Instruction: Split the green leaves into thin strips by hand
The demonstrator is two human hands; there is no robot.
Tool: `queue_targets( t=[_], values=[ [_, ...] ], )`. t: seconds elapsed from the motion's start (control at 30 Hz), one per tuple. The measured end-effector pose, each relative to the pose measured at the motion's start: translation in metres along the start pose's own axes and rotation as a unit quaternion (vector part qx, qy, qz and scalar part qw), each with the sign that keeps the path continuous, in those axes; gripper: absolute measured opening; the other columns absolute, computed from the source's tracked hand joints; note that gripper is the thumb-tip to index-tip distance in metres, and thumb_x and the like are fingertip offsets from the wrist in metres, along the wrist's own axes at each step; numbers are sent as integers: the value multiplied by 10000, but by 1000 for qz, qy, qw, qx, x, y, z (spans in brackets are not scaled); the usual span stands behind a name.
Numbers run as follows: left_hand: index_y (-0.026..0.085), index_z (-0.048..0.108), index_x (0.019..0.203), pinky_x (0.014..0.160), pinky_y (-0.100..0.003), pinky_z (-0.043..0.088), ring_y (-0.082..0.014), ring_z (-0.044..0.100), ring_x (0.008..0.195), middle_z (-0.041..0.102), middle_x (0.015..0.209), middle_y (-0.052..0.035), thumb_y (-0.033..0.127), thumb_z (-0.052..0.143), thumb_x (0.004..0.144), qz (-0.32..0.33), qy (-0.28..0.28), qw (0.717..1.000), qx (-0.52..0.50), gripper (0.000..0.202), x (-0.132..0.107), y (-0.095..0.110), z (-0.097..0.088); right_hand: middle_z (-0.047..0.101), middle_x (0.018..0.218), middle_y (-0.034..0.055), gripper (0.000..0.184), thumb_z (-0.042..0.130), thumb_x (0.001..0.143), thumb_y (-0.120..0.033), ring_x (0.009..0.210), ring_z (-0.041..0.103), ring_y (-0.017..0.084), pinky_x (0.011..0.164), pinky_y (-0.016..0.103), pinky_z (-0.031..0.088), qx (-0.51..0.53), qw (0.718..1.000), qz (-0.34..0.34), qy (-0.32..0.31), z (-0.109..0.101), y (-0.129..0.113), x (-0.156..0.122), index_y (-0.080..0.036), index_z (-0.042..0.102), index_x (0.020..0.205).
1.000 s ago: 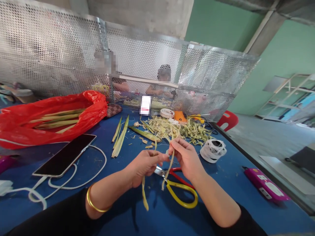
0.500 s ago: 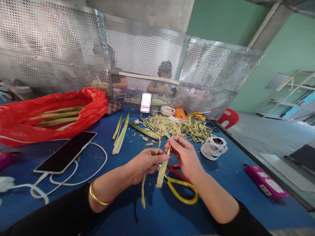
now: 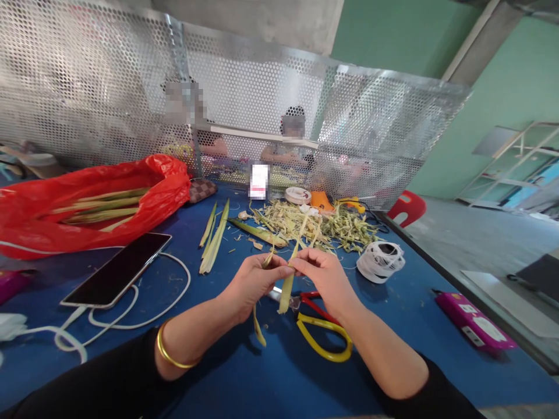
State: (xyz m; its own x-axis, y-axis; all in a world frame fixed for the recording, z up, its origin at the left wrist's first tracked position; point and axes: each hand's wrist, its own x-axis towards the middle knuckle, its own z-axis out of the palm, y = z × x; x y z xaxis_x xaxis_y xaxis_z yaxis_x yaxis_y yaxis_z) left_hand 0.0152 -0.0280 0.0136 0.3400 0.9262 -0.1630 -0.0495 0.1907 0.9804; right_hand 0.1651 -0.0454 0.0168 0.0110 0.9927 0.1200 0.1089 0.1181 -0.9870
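My left hand [image 3: 257,282] and my right hand [image 3: 325,276] meet above the table, both pinching a pale yellow-green leaf strip [image 3: 287,289]. Its broad cut end hangs down between them, while the narrow end points up and away. A second, thinner leaf strip [image 3: 258,329] passes through my left hand and dangles below it. Under the hands lie scissors [image 3: 325,343] with one yellow and one red handle; my right wrist partly covers them. Beyond my fingertips is a heap of leaf scraps [image 3: 288,221], with a longer green leaf [image 3: 259,233] at its left edge.
Several cut leaves [image 3: 213,244] lie left of the heap. A red plastic bag [image 3: 170,192] holds more leaves. Nearby are a tablet [image 3: 117,270] with a white cable, a white thread roll [image 3: 381,262] and a purple packet [image 3: 474,323]. People sit behind the perforated screen [image 3: 253,81].
My right hand has come down and closer to my left, its fingertips now lower along the strip. The strip's hanging end has risen slightly, and the thin strip has shifted.
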Motion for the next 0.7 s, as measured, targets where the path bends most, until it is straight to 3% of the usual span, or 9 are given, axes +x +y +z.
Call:
queue_targets(
  t=[0.4, 0.57, 0.7],
  values=[
    [155, 563, 658, 387, -189, 172, -24, 265, 382, 395, 484, 84, 371, 704, 650, 22, -1, 1000, -14, 258, 2, 1, -2, 548, 570, -20, 205, 648, 732, -339, 583, 492, 114, 606, 255, 392, -4, 999, 31, 6, -3, 2, 1, -157, 610, 645],
    [155, 559, 653, 386, -183, 161, -18, 253, 368, 375, 444, 96, 374, 714, 649, 30, 32, 998, -38, 268, 2, 2, -2, 558, 585, -24, 209, 659, 713, -361, 603, 510, 118, 626, 257, 400, -8, 998, 51, -19, -1, -1, -1, -160, 613, 676],
    [149, 563, 664, 383, -180, 149, -12, 250, 374, 378, 463, 97, 350, 717, 658, 26, 19, 998, -46, 254, 2, 1, -3, 562, 591, -34, 156, 663, 697, -307, 599, 511, 113, 616, 250, 389, -19, 997, 53, -48, 1, -1, -1, -166, 608, 659]
  ],
)
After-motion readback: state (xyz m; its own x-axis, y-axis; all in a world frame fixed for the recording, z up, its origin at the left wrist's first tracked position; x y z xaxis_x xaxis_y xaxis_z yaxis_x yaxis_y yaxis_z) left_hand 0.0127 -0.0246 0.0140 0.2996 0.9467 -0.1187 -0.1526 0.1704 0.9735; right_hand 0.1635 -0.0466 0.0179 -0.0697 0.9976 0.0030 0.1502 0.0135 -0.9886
